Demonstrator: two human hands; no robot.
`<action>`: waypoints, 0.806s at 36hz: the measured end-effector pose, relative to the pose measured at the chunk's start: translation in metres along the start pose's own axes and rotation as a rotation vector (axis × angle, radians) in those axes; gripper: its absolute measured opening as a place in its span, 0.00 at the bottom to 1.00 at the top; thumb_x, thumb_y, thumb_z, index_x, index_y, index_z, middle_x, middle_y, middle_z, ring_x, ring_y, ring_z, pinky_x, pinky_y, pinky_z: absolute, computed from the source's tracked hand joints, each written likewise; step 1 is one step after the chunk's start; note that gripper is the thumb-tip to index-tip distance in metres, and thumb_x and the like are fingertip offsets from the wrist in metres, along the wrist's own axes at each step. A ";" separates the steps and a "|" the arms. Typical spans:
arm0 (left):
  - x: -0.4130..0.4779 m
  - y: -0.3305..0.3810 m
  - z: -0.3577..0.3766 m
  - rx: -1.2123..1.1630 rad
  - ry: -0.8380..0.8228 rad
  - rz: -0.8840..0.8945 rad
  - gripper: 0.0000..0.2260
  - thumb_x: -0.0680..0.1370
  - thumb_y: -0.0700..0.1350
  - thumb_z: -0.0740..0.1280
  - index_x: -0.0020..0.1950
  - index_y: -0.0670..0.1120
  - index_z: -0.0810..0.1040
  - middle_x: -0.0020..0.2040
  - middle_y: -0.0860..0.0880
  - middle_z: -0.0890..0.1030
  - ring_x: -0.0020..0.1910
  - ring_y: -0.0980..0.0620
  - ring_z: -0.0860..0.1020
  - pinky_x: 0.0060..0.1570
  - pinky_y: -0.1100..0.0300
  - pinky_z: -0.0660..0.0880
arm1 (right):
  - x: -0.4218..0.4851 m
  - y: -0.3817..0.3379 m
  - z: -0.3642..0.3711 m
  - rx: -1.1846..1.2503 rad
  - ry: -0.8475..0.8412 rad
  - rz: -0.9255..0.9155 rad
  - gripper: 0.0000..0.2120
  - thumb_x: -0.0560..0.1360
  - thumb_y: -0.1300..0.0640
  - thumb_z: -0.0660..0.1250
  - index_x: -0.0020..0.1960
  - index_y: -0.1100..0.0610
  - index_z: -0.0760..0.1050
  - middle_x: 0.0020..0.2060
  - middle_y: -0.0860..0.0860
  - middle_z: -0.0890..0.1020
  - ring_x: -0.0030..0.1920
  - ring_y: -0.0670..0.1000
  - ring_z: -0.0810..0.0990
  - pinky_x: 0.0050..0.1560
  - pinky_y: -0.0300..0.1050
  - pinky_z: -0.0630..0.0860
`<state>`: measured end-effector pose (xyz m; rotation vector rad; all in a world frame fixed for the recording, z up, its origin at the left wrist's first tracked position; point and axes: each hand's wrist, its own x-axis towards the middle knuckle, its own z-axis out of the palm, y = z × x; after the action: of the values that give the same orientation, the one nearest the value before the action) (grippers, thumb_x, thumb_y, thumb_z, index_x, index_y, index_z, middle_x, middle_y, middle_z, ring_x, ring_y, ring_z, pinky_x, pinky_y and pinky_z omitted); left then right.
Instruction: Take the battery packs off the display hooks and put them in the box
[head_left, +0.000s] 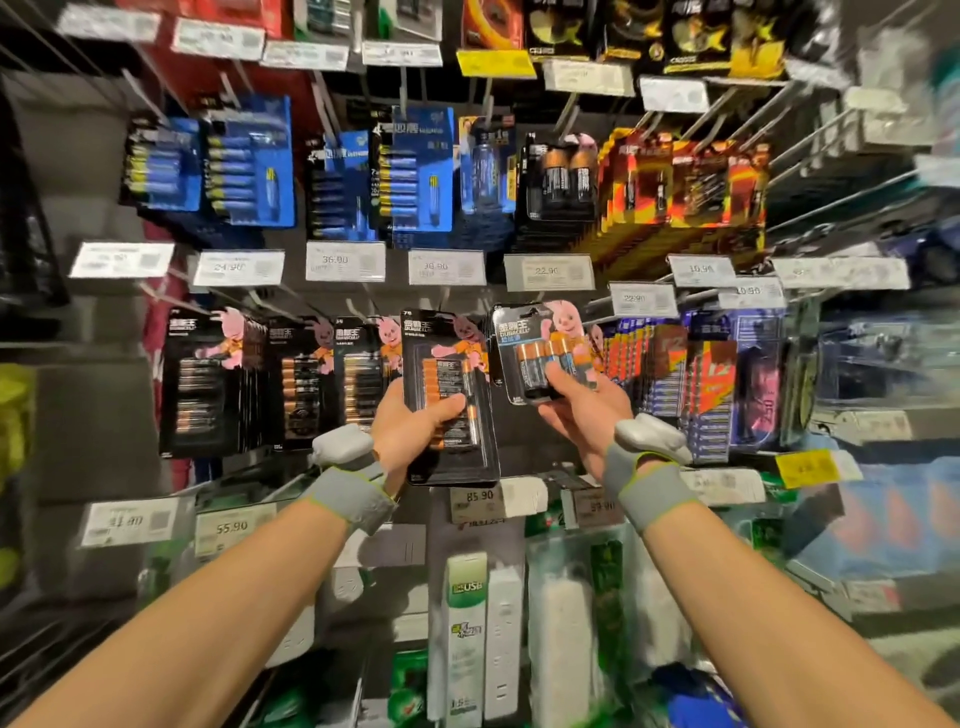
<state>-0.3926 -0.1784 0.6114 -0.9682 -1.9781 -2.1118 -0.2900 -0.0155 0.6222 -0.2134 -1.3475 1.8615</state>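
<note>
My left hand (410, 431) grips a tall black battery pack (449, 400) with a row of copper-topped cells, thumb across its front. My right hand (582, 410) holds a smaller blue-and-black battery pack (540, 353) with a pink rabbit on the card, thumb on the cells. Both packs are raised in front of the display hooks, at the level of the lower black-pack row (260, 384). No box is in view.
Blue packs (249, 161) and orange-red packs (680, 182) hang on upper hooks. Price tags (345, 261) run under each row. Purple and orange packs (711, 384) hang right of my right hand. White power strips (483, 634) stand on the shelf below. Bare hooks (841, 171) jut out at right.
</note>
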 end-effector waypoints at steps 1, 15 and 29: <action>0.001 0.001 0.001 0.003 0.010 0.001 0.14 0.73 0.41 0.75 0.56 0.46 0.75 0.51 0.47 0.82 0.50 0.48 0.80 0.58 0.53 0.74 | 0.004 -0.001 0.001 0.010 0.001 -0.014 0.32 0.72 0.54 0.74 0.71 0.58 0.66 0.59 0.58 0.80 0.46 0.52 0.83 0.37 0.38 0.80; 0.021 -0.011 -0.002 0.058 0.024 0.000 0.17 0.72 0.44 0.77 0.57 0.49 0.75 0.54 0.47 0.83 0.55 0.46 0.81 0.63 0.46 0.74 | 0.040 0.001 0.009 0.041 0.052 -0.042 0.33 0.72 0.54 0.74 0.72 0.56 0.65 0.65 0.57 0.74 0.52 0.53 0.80 0.34 0.36 0.80; 0.037 -0.019 -0.001 -0.006 0.012 -0.024 0.20 0.71 0.45 0.77 0.61 0.45 0.77 0.53 0.47 0.84 0.53 0.48 0.82 0.61 0.48 0.76 | 0.062 0.008 0.017 0.076 0.057 0.035 0.34 0.72 0.56 0.74 0.74 0.54 0.62 0.64 0.52 0.74 0.41 0.47 0.79 0.42 0.40 0.81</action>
<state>-0.4316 -0.1638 0.6131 -0.9349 -1.9889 -2.1323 -0.3445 0.0141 0.6420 -0.2503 -1.2389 1.9180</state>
